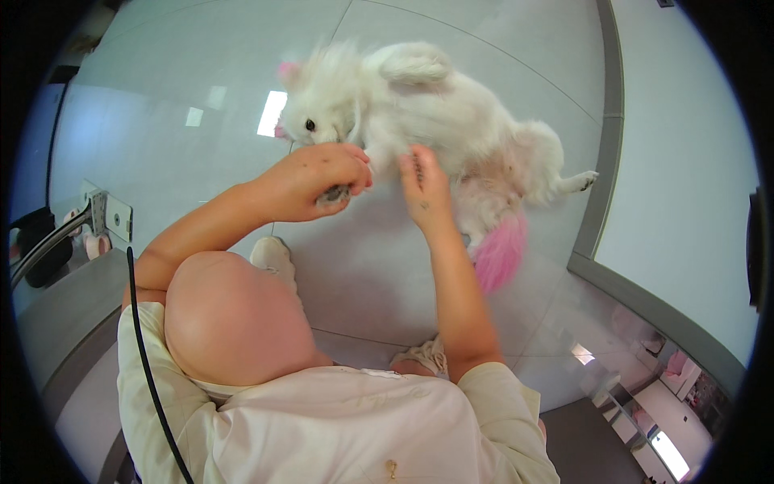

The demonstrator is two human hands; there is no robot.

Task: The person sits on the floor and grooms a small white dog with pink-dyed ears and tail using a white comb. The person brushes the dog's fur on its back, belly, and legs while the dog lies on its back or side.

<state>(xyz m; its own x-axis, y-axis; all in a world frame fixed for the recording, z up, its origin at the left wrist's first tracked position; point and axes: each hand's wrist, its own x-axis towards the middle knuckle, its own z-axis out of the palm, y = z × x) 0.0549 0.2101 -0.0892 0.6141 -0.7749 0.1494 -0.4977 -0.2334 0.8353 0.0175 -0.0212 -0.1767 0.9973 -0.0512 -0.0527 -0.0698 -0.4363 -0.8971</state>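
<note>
A white long-haired dog [417, 115] lies on its side and back on the tiled floor, belly towards me. Its ears are tinted pink, and so is its tail [503, 257]. One foreleg [380, 156] runs into my left hand [320, 181], which is curled around its end. Inside that curl a mottled dark grey patch [334, 194] shows, seemingly the paw's underside. My right hand [428, 184], slightly blurred, is beside the dog's chest with thumb and fingers close together. Something dark shows between them; what it is cannot be made out.
My bare knee [236, 314] rises under my left arm. A pale shoe [273, 260] stands on the floor. On the right is a white panel [677, 139] with a grey edge. At left, a metal bracket [100, 212] adjoins a grey ledge [66, 314]. A black cable [142, 351] crosses my shirt.
</note>
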